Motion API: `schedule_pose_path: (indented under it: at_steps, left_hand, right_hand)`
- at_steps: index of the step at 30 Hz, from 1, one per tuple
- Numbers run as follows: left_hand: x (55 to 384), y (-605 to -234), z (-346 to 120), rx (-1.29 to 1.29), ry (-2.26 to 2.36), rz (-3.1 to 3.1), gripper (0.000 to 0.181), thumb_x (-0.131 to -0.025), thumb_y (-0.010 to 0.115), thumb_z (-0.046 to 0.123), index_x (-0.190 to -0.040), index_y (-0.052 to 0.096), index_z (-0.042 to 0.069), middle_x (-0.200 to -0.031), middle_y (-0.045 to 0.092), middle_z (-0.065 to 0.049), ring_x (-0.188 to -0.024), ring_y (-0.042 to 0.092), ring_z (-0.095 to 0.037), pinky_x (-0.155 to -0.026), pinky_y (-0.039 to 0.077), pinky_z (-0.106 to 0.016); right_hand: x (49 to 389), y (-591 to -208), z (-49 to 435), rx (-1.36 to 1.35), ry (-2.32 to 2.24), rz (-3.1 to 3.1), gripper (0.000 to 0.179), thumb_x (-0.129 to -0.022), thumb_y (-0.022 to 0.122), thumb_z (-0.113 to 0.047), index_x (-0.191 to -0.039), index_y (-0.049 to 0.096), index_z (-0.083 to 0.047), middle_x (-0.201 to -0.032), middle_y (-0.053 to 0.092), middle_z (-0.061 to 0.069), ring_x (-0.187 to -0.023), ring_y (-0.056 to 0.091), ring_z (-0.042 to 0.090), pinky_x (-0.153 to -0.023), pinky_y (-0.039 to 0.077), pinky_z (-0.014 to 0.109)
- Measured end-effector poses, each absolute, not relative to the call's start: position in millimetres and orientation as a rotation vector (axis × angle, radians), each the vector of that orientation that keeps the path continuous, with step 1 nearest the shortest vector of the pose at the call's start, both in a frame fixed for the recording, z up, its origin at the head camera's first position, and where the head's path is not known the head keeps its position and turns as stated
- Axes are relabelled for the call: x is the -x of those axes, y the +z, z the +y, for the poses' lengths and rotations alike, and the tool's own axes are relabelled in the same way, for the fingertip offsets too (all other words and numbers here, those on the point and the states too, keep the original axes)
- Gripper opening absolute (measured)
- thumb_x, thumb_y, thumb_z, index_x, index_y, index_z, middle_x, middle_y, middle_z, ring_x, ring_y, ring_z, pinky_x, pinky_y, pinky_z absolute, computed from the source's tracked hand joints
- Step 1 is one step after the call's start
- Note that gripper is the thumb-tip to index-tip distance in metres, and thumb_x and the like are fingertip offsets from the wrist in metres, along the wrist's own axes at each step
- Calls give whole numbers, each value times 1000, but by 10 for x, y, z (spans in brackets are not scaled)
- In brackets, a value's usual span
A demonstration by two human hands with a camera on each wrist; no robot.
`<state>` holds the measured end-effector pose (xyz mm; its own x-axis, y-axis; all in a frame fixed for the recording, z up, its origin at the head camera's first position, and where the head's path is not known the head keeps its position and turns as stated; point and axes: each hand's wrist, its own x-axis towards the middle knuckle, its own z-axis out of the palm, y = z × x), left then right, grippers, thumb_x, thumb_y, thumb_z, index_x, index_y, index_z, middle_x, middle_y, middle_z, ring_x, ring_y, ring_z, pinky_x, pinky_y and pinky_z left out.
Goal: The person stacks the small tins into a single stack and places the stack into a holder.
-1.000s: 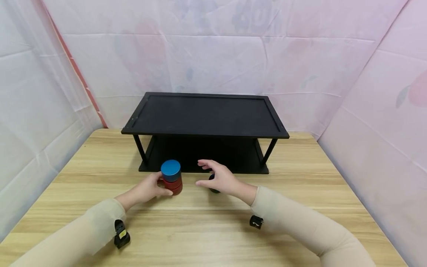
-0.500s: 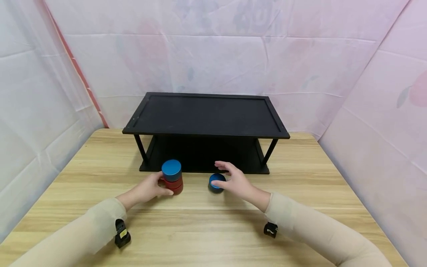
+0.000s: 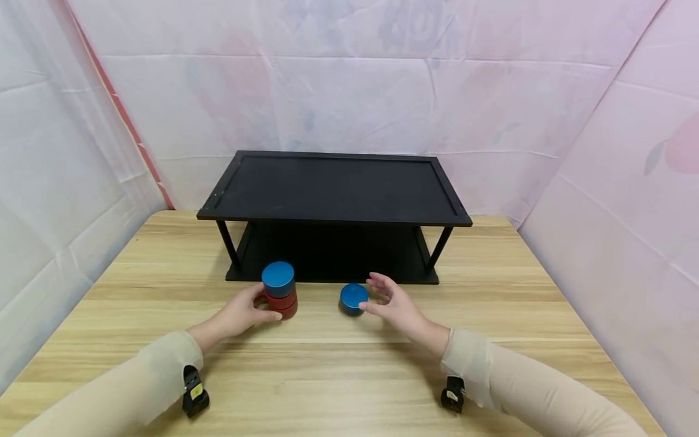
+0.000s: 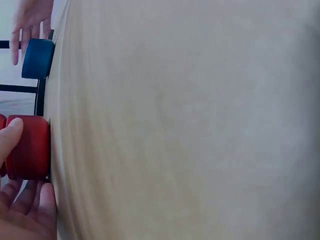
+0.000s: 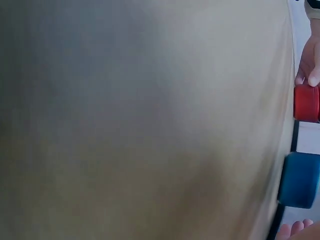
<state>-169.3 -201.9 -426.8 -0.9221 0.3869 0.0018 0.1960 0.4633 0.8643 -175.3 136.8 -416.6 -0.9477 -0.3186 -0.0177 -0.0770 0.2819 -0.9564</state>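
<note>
On the table's left half a short stack stands upright: a blue round tin (image 3: 278, 278) on top of red round tins (image 3: 281, 303). My left hand (image 3: 246, 312) holds the red part from the left, thumb on the near side and fingers behind. In the left wrist view the thumb lies against the red tin (image 4: 32, 147). Right of the stack, a second blue tin (image 3: 354, 297) sits alone on the wood. Beside its right side is my right hand (image 3: 401, 309), fingers spread and loosely bent, thumb tip overlapping the tin's edge in the head view.
A black two-level rack (image 3: 338, 188) stands behind the tins, its lower shelf (image 3: 333, 255) near them. The wooden table (image 3: 327, 376) reaches to pale fabric walls (image 3: 349, 103) at the back and sides.
My right hand has moved right, away from the stack and past the lone blue tin, which now shows its whole top. The left hand and stack have stayed in place.
</note>
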Motion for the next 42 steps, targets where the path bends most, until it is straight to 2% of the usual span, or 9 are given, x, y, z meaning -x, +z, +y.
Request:
schedule_pose_path:
  at_steps: [5, 12, 21, 28, 35, 42]
  left_hand:
    - [1693, -4342, -2042, -537, 1603, 2403, 62, -82, 73, 15, -134, 43, -2, -129, 51, -20, -118, 49, -34, -99, 39, -48]
    - [1696, -4405, -2063, -520, 1706, 2327, 61, -83, 71, 12, -134, 42, -3, -129, 51, -21, -118, 48, -34, -98, 40, -45]
    - [1715, -4413, -2068, -480, 1679, 2332, 63, -84, 71, 17, -136, 42, -2, -131, 49, -20, -120, 47, -33, -99, 40, -43]
    - [1706, -4397, -2089, -484, 1687, 2328, 59, -84, 70, 16, -134, 45, 0, -129, 52, -18, -119, 48, -32, -97, 43, -37]
    - [1704, -4389, -2099, -475, 1670, 2327, 60, -84, 70, 20, -134, 45, 1, -130, 52, -18, -120, 47, -32, -98, 41, -40]
    - [1700, -4399, -2095, -462, 1653, 2330, 60, -84, 70, 20, -135, 44, 1, -131, 51, -18, -121, 46, -33, -99, 39, -45]
  right_hand:
    - [1758, -4218, 1376, 365, -1708, 2330, 68, -84, 70, -10, -139, 33, 5, -134, 46, 22, -123, 43, 36, -100, 36, 51]
    - [1779, -4241, 1365, 433, -1626, 2309, 70, -85, 69, -10, -141, 31, 4, -137, 42, 24, -125, 40, 37, -103, 31, 52]
    - [1801, -4256, 1318, 496, -1538, 2410, 65, -82, 71, -7, -138, 37, 4, -132, 47, 22, -120, 46, 35, -99, 38, 48]
    - [1803, -4244, 1278, 518, -1485, 2466, 60, -82, 71, -7, -134, 42, 4, -125, 53, 20, -113, 51, 33, -94, 43, 45]
    - [1817, -4215, 1266, 425, -1442, 2495, 55, -81, 73, -11, -128, 48, 2, -119, 57, 13, -107, 54, 27, -91, 45, 41]
    - [1810, -4212, 1319, 390, -1429, 2511, 53, -80, 74, -13, -125, 50, 2, -116, 59, 12, -105, 55, 26, -91, 45, 42]
